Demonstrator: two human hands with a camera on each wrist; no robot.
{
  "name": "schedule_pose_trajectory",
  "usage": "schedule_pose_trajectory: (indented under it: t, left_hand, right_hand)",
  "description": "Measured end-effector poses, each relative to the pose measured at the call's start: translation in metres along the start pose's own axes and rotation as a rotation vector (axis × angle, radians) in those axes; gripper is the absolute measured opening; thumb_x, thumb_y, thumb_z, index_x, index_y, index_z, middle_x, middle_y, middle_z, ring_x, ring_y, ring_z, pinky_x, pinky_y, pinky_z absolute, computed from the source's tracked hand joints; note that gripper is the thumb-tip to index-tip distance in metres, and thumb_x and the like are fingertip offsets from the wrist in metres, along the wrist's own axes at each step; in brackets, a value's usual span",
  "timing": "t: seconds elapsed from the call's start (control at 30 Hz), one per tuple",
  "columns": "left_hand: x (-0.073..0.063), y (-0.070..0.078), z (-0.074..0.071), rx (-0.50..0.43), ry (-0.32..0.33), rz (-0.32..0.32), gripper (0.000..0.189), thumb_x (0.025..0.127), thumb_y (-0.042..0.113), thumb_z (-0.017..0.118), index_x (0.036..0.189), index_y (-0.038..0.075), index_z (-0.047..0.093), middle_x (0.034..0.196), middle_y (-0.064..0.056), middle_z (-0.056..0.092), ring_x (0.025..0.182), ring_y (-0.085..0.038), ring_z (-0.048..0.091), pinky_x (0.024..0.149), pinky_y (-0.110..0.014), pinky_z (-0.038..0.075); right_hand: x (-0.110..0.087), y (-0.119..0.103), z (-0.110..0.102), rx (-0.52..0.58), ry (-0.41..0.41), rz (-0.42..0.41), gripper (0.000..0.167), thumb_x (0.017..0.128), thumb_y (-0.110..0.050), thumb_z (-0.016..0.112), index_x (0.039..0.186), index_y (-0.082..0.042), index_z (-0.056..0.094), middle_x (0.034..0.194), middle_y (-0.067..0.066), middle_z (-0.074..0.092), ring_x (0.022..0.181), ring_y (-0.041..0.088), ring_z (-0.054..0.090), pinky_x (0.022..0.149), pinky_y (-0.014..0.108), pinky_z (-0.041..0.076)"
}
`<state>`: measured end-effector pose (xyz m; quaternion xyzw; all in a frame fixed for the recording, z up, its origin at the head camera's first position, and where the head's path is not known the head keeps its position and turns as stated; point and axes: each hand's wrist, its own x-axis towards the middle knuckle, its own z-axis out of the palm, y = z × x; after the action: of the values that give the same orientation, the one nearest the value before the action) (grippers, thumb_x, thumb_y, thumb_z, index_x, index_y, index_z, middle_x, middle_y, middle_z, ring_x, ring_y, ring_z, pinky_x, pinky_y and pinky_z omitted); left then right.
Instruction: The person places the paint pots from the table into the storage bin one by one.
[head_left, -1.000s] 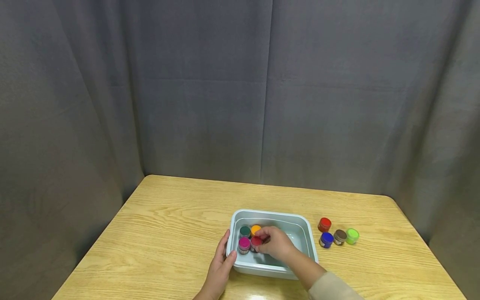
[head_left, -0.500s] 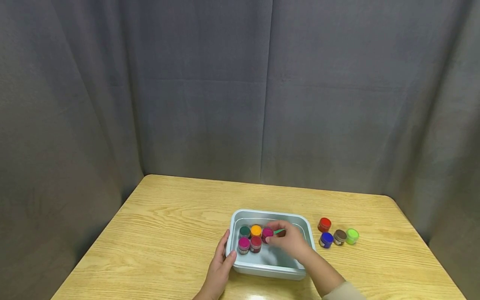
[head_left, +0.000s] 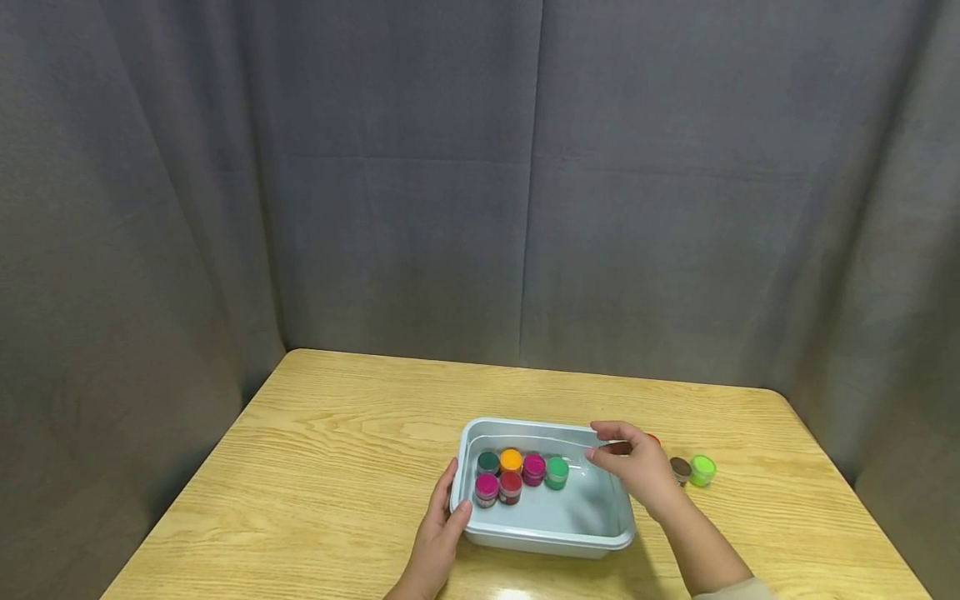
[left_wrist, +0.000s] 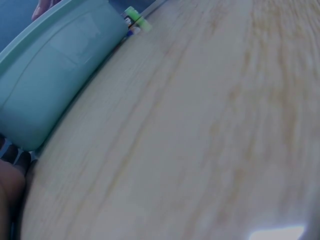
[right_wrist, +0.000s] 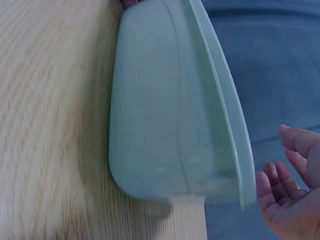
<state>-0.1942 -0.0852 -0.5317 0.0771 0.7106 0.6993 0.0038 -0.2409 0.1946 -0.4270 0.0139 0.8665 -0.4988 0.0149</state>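
Note:
A light blue plastic tub [head_left: 543,546] stands on the table in the head view. My left hand [head_left: 432,537] grips its front left corner, fingers along the side and thumb near the rim. Above the right rim hovers my right hand [head_left: 641,471], fingers spread and nothing held. Inside the tub stand small paint jars: a dark green jar [head_left: 488,462], an orange jar [head_left: 511,460], two magenta jars, one at the back [head_left: 534,468] and one in front [head_left: 487,488], a dark red jar [head_left: 511,487] and a green jar [head_left: 557,472].
Right of the tub, a brown-lidded jar [head_left: 680,468] and a lime green jar [head_left: 703,469] stand on the wooden table [head_left: 360,467]. A red jar [head_left: 655,439] is mostly hidden behind the right hand. Grey curtains [head_left: 405,208] surround the table.
The right hand has set down the magenta and green jars in the back row, let go, and moved right to the rim. The left hand stays put.

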Motion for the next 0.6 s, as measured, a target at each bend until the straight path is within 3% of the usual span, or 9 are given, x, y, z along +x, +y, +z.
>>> schedule_pose_trajectory:
  t: [0.13,0.37,0.6]
  left_hand:
    - [0.000,0.000,0.000,0.009,-0.002,0.007,0.059,0.105,0.026,0.044,0.157,0.013,0.018,0.165,-0.013,0.013,0.151,-0.037,0.014,0.118,-0.034,0.020]
    - [0.000,0.002,0.000,-0.020,0.001,0.014,0.059,0.104,0.024,0.045,0.157,0.013,0.019,0.165,-0.013,0.013,0.151,-0.036,0.012,0.107,-0.006,0.021]
    - [0.000,0.003,0.000,-0.028,-0.004,0.029,0.060,0.104,0.024,0.045,0.157,0.013,0.018,0.165,-0.013,0.012,0.152,-0.036,0.011,0.104,-0.003,0.020]
  right_hand:
    - [-0.002,0.009,-0.013,-0.013,0.016,0.017,0.052,0.089,-0.025,0.072,0.134,-0.005,0.056,0.132,0.019,0.055,0.112,0.028,0.058,0.079,0.028,0.055]
    - [-0.004,0.032,-0.027,-0.039,0.071,0.017,0.054,0.091,-0.026,0.070,0.135,0.000,0.052,0.131,0.024,0.055,0.117,0.033,0.058,0.083,0.025,0.055]
    - [-0.004,0.059,-0.034,-0.052,0.101,0.074,0.053,0.092,-0.023,0.069,0.136,0.000,0.051,0.136,0.025,0.055,0.110,0.025,0.058,0.076,0.018,0.052]
